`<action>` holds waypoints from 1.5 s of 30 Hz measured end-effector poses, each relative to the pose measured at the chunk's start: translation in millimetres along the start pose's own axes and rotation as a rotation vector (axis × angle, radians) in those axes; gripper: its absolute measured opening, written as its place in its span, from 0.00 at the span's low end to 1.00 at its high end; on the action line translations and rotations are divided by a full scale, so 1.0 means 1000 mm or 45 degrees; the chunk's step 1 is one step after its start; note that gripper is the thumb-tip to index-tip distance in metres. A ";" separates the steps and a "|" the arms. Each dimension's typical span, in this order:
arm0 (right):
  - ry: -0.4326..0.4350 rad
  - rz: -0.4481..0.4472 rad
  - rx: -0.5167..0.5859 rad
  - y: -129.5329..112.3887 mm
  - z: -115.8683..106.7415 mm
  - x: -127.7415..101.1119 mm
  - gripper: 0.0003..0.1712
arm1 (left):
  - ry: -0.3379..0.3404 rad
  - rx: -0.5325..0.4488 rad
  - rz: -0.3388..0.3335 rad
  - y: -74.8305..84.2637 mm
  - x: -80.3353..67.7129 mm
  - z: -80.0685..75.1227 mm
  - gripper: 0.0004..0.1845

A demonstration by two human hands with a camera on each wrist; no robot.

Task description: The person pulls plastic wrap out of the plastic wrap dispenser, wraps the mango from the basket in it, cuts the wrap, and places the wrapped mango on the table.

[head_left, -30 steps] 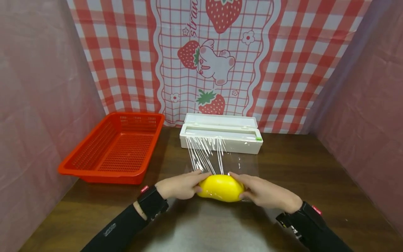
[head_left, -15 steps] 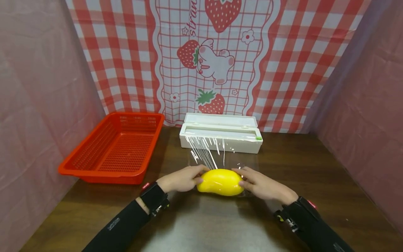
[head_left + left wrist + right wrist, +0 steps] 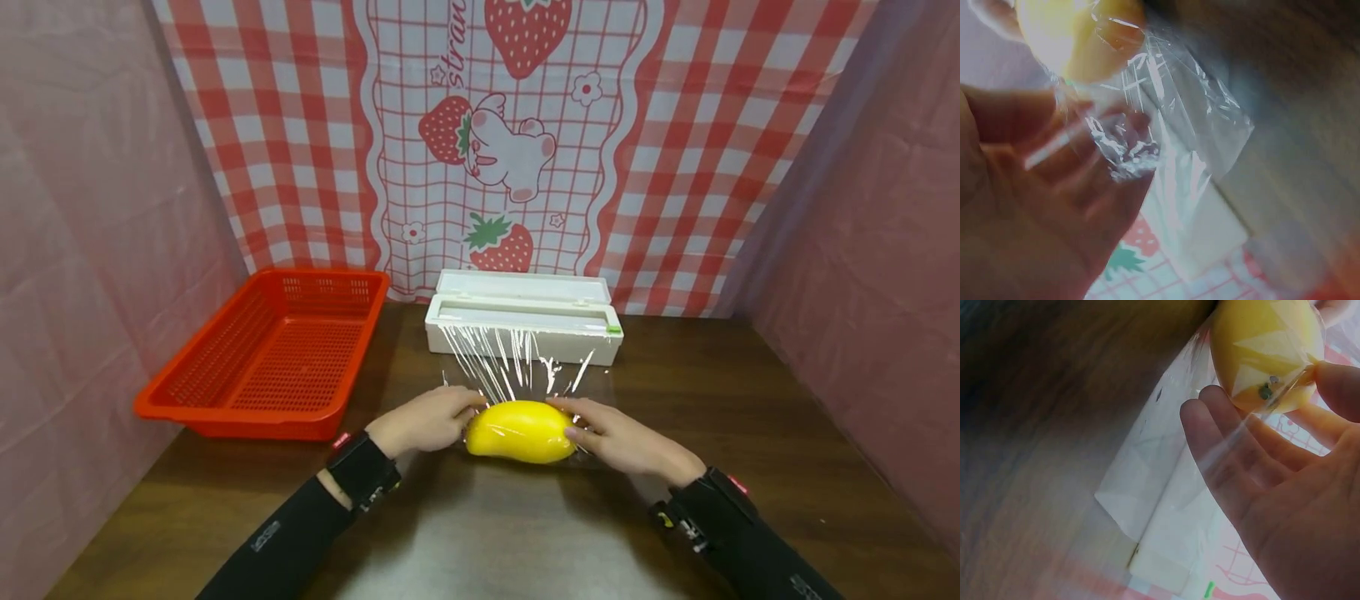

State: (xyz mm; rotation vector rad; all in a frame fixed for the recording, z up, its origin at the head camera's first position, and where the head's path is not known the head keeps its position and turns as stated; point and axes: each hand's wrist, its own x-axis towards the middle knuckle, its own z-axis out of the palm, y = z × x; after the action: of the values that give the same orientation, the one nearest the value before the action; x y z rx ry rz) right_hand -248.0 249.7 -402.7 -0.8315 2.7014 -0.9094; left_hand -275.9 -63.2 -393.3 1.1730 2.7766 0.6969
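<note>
A yellow mango lies on the dark wooden table, with cling film running from the white dispenser box over it. My left hand grips its left end, and film is bunched at the fingertips beside the mango. My right hand holds the right end. In the right wrist view the thumb and fingers close on the mango through the film.
An orange-red slotted basket stands at the left of the table. The dispenser box sits against the strawberry-checked backdrop. Pink cloth walls close in both sides. Bare wood lies to the right of the hands and toward me.
Both hands and the mango have moved a little away from me, toward the dispenser. The film between box and mango is shorter and more wrinkled.
</note>
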 end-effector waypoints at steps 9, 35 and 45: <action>-0.024 0.022 0.025 0.000 -0.001 0.002 0.30 | -0.067 0.361 0.135 0.033 -0.003 0.016 0.36; 0.341 -0.358 -0.647 -0.031 0.009 0.003 0.28 | -0.163 0.503 0.092 0.028 0.011 0.033 0.46; 0.304 -0.356 -0.726 -0.020 0.013 0.015 0.47 | -0.161 0.335 0.042 0.017 0.028 0.030 0.52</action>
State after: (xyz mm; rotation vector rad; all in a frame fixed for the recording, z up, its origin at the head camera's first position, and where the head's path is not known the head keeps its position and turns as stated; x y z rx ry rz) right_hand -247.0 221.5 -400.2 -1.3036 3.1631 -0.2733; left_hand -278.3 -21.4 -409.6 1.2574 2.8092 0.2526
